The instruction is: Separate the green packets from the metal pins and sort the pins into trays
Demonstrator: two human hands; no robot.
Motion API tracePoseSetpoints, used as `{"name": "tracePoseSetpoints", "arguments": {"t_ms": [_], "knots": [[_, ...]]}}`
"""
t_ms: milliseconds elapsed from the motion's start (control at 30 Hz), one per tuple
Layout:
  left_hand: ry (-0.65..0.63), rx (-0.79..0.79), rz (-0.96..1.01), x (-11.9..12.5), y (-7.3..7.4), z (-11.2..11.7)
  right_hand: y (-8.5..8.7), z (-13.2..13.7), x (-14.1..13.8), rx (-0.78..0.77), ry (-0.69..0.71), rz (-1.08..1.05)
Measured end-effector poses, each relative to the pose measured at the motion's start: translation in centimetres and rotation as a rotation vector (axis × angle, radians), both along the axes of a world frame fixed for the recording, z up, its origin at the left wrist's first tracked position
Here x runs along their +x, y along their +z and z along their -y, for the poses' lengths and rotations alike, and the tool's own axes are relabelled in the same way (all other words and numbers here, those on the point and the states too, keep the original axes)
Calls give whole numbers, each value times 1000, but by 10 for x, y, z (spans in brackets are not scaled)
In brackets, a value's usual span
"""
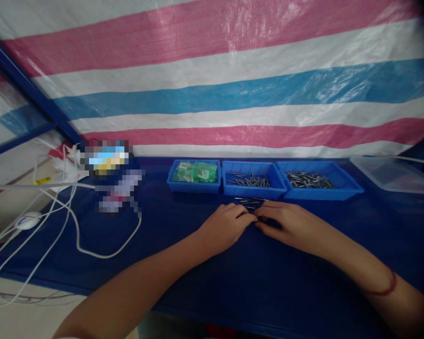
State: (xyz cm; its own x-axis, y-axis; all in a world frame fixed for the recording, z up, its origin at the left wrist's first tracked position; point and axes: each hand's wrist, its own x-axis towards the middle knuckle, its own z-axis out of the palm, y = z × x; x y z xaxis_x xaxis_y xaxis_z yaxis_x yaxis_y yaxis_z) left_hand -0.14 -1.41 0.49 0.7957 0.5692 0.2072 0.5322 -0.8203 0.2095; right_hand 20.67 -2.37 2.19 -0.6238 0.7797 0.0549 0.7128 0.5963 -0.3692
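My left hand [228, 227] and my right hand [291, 223] meet over the blue table, just in front of the bins. Thumb and fingers of the left hand are pressed together, and the right thumb and fingers curl in against its tips. Whatever is pinched there is hidden or too small to name. Right behind the fingertips lie several thin metal rods [249, 201] on the table. More slim metal pins [252, 180] fill part of the middle blue bin [254, 192]. Short metal rods [305, 179] lie heaped in the right blue bin [325, 193].
The left blue bin [194, 187] holds green packets [203, 172]. A clear plastic lid [392, 175] lies at the far right. White cables [102, 255] loop over the left side, near a blurred device [108, 159]. A striped sheet [233, 94] hangs behind the table.
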Motion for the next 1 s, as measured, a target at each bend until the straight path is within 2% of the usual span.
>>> {"name": "tracePoseSetpoints", "arguments": {"t_ms": [167, 367, 600, 800, 900, 1000], "knots": [[30, -72, 175, 2, 0, 0, 2, 0, 0, 16, -24, -77], [31, -180, 428, 3, 1, -1, 7, 1, -3, 33, -61, -308], [102, -250, 489, 3, 0, 2, 6, 3, -8, 62, -140, -435], [185, -217, 432, 1, -1, 0, 4, 4, -10, 36, -177, -483], [182, -190, 378, 0, 0, -1, 3, 6, -11, 31, -177, -500], [164, -197, 419, 1, 2, -2, 2, 7, -11, 11, -234, -520]]}}
